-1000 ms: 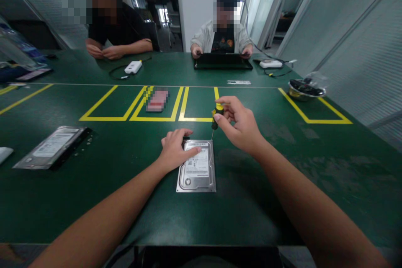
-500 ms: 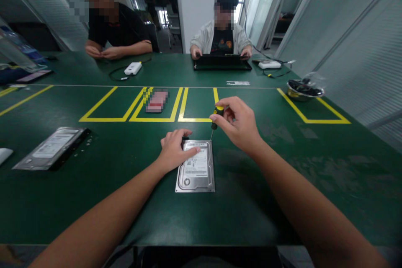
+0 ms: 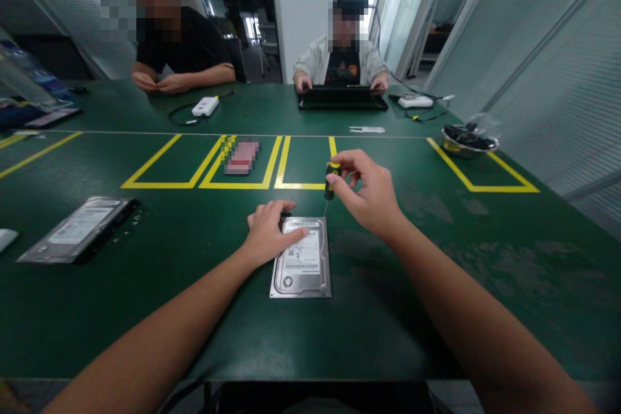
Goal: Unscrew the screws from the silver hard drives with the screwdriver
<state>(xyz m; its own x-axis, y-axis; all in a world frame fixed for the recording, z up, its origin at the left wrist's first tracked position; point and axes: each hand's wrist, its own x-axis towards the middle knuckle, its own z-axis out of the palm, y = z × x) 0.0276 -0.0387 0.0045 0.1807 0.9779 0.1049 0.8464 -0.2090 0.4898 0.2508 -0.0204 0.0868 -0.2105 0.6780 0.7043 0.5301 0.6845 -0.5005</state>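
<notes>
A silver hard drive (image 3: 301, 272) with a white label lies flat on the green table in front of me. My left hand (image 3: 270, 233) grips its far left side, thumb across the label and fingers over the left edge and far corner. In my right hand (image 3: 363, 187) is a small black-and-yellow screwdriver (image 3: 330, 189), pinched by the handle between thumb and fingers. It stands nearly upright, its thin shaft reaching down to the drive's far right corner. Whether the tip sits in a screw is too small to tell.
Another hard drive (image 3: 77, 229) lies to the left, with small bits beside it. Yellow tape (image 3: 160, 185) marks boxes on the table (image 3: 233, 343). A metal bowl (image 3: 469, 142) of dark items stands at the far right. Two people sit opposite, one holding a black panel (image 3: 343, 98).
My right fingers have shifted slightly on the screwdriver handle, which has turned a little and shows more of its side. The left hand and the hard drive stay in place.
</notes>
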